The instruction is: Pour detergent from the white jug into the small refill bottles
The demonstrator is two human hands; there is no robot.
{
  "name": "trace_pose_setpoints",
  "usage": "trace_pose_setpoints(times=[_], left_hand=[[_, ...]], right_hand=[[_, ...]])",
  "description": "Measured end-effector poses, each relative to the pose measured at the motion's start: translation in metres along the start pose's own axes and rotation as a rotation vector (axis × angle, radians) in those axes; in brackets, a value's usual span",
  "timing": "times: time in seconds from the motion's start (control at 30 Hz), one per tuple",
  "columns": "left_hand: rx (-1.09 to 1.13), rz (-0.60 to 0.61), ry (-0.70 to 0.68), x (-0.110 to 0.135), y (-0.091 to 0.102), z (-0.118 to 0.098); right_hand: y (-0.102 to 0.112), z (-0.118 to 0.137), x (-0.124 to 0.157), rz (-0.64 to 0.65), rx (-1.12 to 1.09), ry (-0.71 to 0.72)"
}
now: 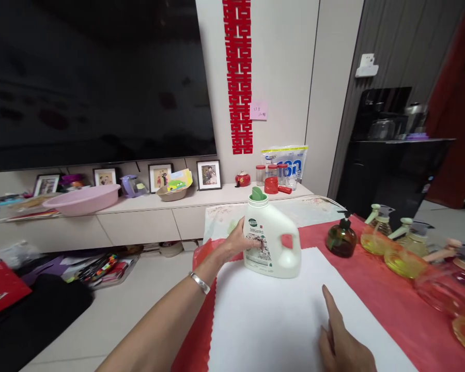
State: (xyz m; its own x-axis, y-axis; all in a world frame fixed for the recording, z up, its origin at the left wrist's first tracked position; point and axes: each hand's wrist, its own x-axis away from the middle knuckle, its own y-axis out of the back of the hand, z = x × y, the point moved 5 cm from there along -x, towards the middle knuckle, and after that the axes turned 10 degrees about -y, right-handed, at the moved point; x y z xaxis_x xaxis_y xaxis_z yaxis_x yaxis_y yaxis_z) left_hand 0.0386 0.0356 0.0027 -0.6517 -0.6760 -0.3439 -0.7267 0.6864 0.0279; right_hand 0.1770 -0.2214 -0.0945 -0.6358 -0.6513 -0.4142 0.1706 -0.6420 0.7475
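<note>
A white detergent jug [273, 243] with a green cap and a side handle stands upright at the far edge of a white sheet [279, 320] on a red tablecloth [375, 289]. My left hand [238, 242] is wrapped round the jug's left side, a silver bracelet on the wrist. My right hand [343, 343] rests low on the white sheet with the forefinger stretched out and the other fingers curled, holding nothing.
A dark round pump bottle [341, 238] and several clear spray bottles [405, 248] of yellow liquid stand along the table's right side. Beyond the table is a low white cabinet [139, 219] with photo frames, a pink basin [81, 199] and jars. Clutter lies on the floor at left.
</note>
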Motion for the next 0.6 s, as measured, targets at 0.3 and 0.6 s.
trace_pose_setpoints(times=[0.3, 0.6], left_hand=[[-0.160, -0.148, 0.077, 0.016, -0.006, 0.000], [-0.329, -0.674, 0.139, 0.069, 0.001, 0.028]], right_hand=[[-0.005, -0.005, 0.001, 0.077, -0.055, 0.011], [0.010, -0.032, -0.027, 0.174, -0.401, -0.029]])
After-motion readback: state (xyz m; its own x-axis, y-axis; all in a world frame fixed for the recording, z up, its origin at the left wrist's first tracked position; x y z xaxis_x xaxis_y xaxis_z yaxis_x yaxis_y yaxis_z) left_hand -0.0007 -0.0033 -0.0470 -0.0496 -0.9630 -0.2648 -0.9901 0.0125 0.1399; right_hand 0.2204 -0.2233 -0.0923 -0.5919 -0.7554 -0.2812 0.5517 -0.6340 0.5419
